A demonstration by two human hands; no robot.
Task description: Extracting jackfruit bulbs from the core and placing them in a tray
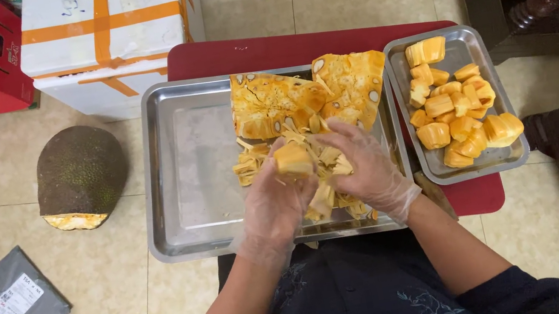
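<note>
Steel large tray (183, 197), frame centre: split jackfruit pieces (307, 95) and fibres are held; a yellow pod (293, 160) is gripped by the gloved left hand (274, 204). Gloved right hand (365, 165), apparently closed on fibres. Small tray (506, 159), right: cleaned pods (459, 110). Red table (238, 53), tiled floor (128, 298), half jackfruit (79, 173) at left.

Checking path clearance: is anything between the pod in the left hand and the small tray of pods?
Yes. The right hand sits between the pod in the left hand and the small tray.
</note>
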